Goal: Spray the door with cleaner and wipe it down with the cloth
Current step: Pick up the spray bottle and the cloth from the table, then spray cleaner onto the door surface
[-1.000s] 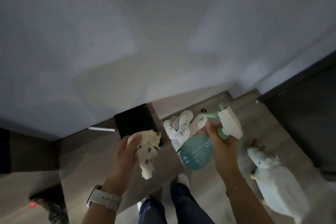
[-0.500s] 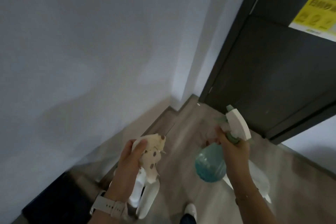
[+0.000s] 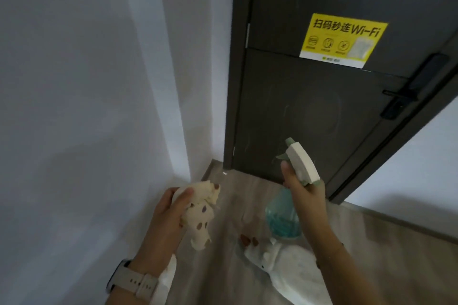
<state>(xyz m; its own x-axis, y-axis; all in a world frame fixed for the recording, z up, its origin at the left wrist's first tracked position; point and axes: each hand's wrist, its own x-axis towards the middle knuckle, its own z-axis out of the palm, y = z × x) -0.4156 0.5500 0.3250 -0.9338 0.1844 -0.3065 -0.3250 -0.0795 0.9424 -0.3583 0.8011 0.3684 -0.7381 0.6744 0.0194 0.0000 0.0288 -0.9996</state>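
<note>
A dark grey door [image 3: 309, 111] fills the upper right, with a yellow Wi-Fi sticker [image 3: 343, 39] on it and a black handle with lock [image 3: 406, 94] at its right edge. My right hand [image 3: 306, 195] grips a spray bottle [image 3: 285, 218] with a teal body and a white trigger head [image 3: 301, 163]; its nozzle points at the lower part of the door. My left hand [image 3: 171, 213] holds a bunched cream cloth with brown spots [image 3: 200, 215], low and left of the bottle.
A white wall [image 3: 86, 106] runs along the left and meets the dark door frame [image 3: 235, 69]. A white plush toy [image 3: 290, 267] lies on the wooden floor [image 3: 384, 242] under my right arm. Another white wall stands to the right of the door.
The view has swung up and right from the floor and wall to the door. Both hands keep their grips, and the bottle now faces the door.
</note>
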